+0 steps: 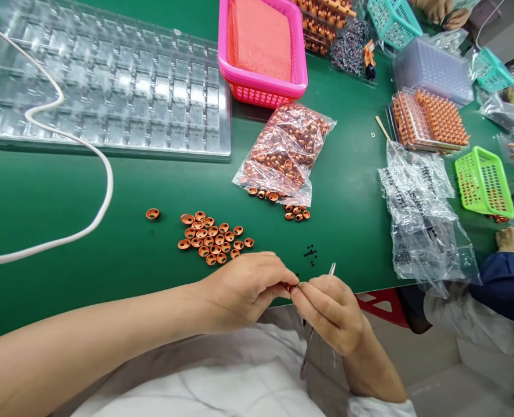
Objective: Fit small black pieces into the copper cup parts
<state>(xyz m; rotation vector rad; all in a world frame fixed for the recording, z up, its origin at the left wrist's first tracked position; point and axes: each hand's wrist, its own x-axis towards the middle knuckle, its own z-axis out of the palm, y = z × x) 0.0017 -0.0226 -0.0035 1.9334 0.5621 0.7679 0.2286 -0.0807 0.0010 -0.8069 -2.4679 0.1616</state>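
My left hand (243, 289) pinches a small copper-coloured cup-shaped piece (290, 287) at the table's near edge, mostly covered by fingertips. The fingers of my right hand (332, 313) meet it from the other side. A pair of tweezers (307, 354) is tucked in my right hand, its tips poking out above the knuckles. Just beyond lie several tiny black parts (311, 253). Left of them spreads a loose group of copper-coloured cups with holes (215, 237), and one such cup (153, 214) sits apart.
A plastic bag of copper-coloured cups (283, 153) spills some onto the green table (161, 179). Behind are a pink basket (263, 92) and a transparent compartment tray (152, 87). A white cable (87, 229) crosses the left. Plastic bags (426, 220) and a green basket (485, 182) lie right, near another person's sleeve (506, 286).
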